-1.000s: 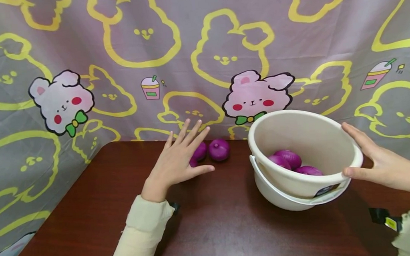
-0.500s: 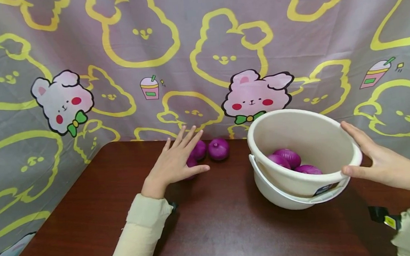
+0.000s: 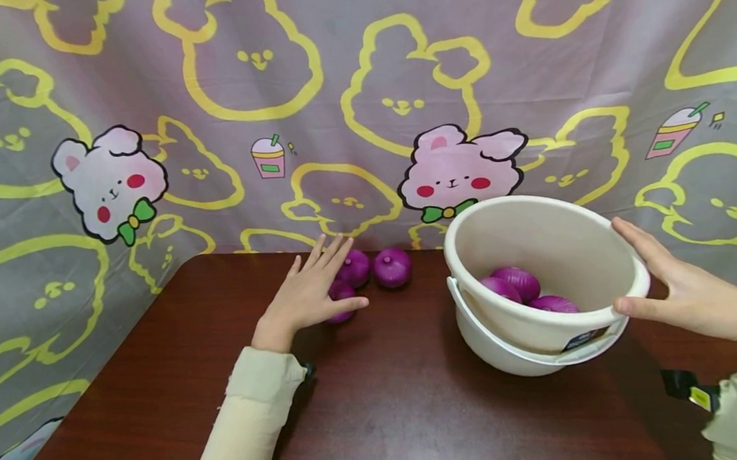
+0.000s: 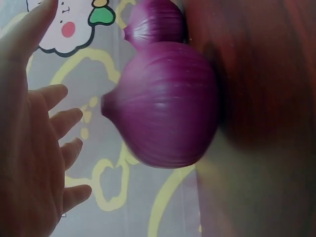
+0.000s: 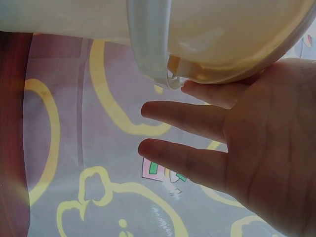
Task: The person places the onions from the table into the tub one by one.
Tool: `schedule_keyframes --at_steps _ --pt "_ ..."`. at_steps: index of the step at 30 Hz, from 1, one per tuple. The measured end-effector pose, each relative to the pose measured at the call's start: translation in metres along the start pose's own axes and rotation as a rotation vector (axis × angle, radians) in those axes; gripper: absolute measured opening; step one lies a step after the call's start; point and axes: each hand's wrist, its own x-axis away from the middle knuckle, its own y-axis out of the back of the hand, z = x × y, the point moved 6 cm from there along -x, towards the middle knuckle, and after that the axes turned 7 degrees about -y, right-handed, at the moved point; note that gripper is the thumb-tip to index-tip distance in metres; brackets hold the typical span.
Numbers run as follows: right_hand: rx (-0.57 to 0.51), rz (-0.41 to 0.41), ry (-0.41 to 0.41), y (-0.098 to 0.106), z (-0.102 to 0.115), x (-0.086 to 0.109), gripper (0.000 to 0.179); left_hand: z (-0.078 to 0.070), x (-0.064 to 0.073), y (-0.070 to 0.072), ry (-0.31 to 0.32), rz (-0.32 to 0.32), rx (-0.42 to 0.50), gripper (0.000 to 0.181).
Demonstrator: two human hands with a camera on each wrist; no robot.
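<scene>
- Left hand (image 3: 308, 294): fingers apart, nothing held; beside the nearest loose onion (image 4: 165, 106) on the worktop (image 3: 414, 400), no contact in the wrist view; a sloppy nudge could roll it, being round.
- Middle onion (image 3: 357, 268) and far onion (image 3: 393, 268) sit just behind; one knocked could shove the others, maybe off the back edge.
- Right hand (image 3: 689, 302): straight fingers and thumb spread at the rim of the bucket (image 3: 579, 264); looks a light hold, so a bump could swing or tip it; can't tell if its base sits flat.
- Three onions inside (image 3: 519, 284); likely to shift if it tips.
- Handle (image 5: 152, 44) hangs at the near side; possible snag; bucket's high wall blocks any low sideways path.
- Patterned curtain (image 3: 331, 81) behind the worktop; tight room there.
</scene>
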Motion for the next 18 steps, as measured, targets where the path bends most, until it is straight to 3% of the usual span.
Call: schedule_keyframes --at_steps 18 --pt "-0.007 0.015 -0.040 -0.001 0.002 -0.001 0.104 0.014 0.003 -0.014 0.085 0.056 -0.004 0.109"
